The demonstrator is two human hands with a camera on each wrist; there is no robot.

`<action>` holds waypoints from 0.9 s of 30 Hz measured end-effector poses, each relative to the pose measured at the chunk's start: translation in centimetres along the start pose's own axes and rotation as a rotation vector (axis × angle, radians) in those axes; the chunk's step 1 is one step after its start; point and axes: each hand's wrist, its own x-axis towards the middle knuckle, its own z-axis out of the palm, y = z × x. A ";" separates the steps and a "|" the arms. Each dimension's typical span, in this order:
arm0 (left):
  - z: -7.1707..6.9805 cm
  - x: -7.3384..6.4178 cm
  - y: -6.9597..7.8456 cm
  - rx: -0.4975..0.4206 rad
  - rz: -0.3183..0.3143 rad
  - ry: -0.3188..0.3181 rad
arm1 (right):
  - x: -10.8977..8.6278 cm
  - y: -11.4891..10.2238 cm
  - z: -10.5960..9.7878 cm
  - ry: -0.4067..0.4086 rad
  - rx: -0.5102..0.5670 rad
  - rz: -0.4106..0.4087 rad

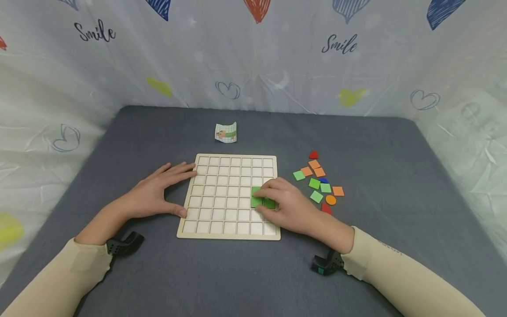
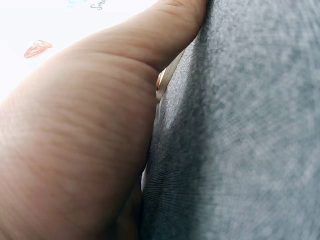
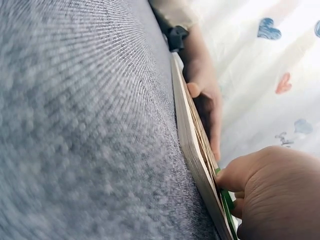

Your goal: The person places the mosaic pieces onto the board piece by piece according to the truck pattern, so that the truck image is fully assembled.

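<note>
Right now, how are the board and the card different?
The board is much bigger than the card. The board lies flat; the card looks curled. The board's squares are mostly blank; the card has a colored picture. Both lie on the gray table.

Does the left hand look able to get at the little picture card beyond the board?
Probably yes: the left hand rests at the left edge of the board, and the picture card lies uncovered past the far edge, with only the board's flat corner between.
</note>
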 end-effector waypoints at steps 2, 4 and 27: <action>0.0 0.0 0.0 0.003 0.003 0.000 | 0.0 0.0 0.0 0.003 0.000 -0.005; 0.0 0.0 0.0 0.006 0.009 0.000 | -0.1 0.0 0.0 0.006 0.000 -0.010; 0.1 0.1 -0.1 -0.007 0.018 -0.005 | -0.9 -0.1 -0.8 0.045 -0.033 -0.031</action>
